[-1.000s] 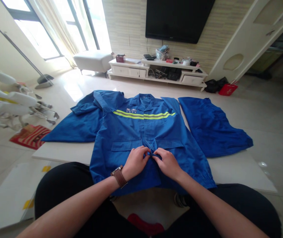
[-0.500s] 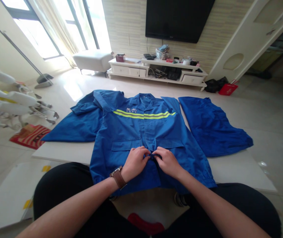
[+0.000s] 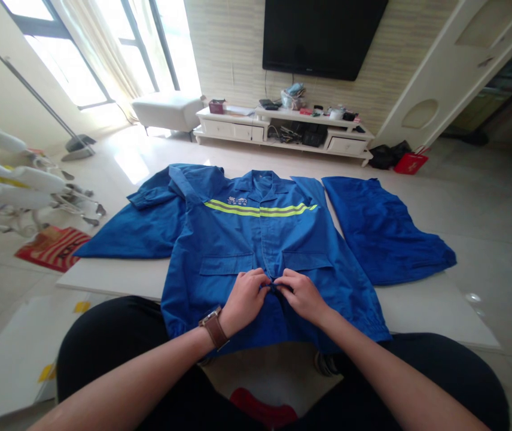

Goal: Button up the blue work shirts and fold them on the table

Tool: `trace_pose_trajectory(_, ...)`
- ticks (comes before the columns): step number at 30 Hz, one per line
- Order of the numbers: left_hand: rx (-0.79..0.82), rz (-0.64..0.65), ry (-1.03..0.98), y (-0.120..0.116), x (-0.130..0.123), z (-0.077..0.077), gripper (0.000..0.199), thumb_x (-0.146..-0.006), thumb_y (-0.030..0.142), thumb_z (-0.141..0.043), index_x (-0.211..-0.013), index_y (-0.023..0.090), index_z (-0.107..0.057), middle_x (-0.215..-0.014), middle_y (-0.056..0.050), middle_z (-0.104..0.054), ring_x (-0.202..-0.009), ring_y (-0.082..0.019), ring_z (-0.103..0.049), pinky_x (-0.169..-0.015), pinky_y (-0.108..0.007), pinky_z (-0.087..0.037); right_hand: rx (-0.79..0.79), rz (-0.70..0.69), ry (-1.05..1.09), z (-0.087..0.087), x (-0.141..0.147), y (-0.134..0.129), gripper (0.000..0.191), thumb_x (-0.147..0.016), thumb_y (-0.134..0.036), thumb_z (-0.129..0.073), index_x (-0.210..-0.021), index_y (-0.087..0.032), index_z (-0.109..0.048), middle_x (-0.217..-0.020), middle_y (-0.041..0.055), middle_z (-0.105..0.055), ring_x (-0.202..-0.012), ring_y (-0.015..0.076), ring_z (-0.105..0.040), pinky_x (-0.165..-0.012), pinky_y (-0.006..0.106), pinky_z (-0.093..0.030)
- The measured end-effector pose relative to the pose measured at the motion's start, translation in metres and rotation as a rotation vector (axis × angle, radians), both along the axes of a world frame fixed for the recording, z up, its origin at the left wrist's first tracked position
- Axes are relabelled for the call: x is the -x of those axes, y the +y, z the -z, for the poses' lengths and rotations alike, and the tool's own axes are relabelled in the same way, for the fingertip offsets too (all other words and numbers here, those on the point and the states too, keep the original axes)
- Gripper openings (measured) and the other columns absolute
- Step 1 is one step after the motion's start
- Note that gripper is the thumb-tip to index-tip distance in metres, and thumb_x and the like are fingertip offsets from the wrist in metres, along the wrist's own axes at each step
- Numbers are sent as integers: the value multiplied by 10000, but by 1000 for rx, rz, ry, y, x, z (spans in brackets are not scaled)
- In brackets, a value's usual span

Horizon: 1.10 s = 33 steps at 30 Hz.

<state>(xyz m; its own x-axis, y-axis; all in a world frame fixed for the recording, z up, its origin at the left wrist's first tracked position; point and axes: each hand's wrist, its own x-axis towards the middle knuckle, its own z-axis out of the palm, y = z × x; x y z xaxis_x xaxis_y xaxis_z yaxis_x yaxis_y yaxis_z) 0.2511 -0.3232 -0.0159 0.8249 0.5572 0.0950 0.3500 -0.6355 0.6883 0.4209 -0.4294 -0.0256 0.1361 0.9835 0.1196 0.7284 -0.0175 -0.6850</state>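
Note:
A blue work jacket [image 3: 229, 236] lies spread out front side up, its collar away from me, with a yellow and grey reflective stripe [image 3: 260, 211] across the chest. Low on its front opening, my left hand [image 3: 249, 294] pinches the placket edge; a brown watch [image 3: 213, 328] is on that wrist. Close against it, my right hand [image 3: 303, 294] pinches the other edge of the same opening. The fingertips of both hands nearly meet over a small bunched fold of cloth. Whether a button is between them is hidden.
The jacket lies on a low white table [image 3: 439, 305]. Blue trousers [image 3: 386, 233] lie at its right, and more blue cloth [image 3: 134, 230] at the left. A red striped bag [image 3: 49, 248] and a white rack-like object [image 3: 27, 179] stand left. Beyond is a TV cabinet [image 3: 233, 129].
Both hands stay at the front opening; their fingers have shifted slightly and drawn closer together over the fold. The jacket lies as before.

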Motion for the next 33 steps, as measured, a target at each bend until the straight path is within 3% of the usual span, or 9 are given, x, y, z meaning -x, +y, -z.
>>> trace_pose_trajectory(10,-5,57,-6,-1,0,7,176,-967,122,-534,-907,196,-682,-955,-36,-666,-977,-207,-626,-846,-343,-394,43,59,-103,-1,7,-3,137,-961,-184,-610,-991,-236,-733,-974,24,-688,-916,182,-667,-786,265,-444)
trace_pose_trajectory(15,-11,76,7,-2,-1,7,130,-915,96,-569,-867,184,-653,-935,-30,-647,-941,-197,-613,-821,-336,-388,48,123,-133,-5,10,-4,112,-960,-212,-619,-952,-245,-727,-963,22,-701,-912,191,-676,-775,269,-442)
trace_pose_trajectory(19,-14,61,26,-2,-2,7,33,-902,163,-647,-875,181,-647,-927,-23,-647,-866,-185,-600,-798,-332,-377,26,163,-131,-5,11,-3,88,-928,-201,-653,-957,-253,-718,-973,7,-715,-923,195,-682,-781,276,-443)
trace_pose_trajectory(23,15,26,10,0,-5,9,122,-928,221,-661,-820,175,-628,-858,-11,-631,-776,-161,-568,-731,-302,-364,21,171,-139,-5,11,-3,117,-909,-173,-647,-962,-253,-714,-973,6,-718,-935,199,-681,-795,282,-445)
trace_pose_trajectory(33,41,45,-21,5,-7,6,116,-846,134,-672,-745,174,-630,-783,5,-603,-706,-131,-528,-644,-265,-351,36,166,-162,-8,11,-2,93,-905,-198,-638,-940,-254,-704,-959,4,-723,-930,192,-679,-786,271,-436)
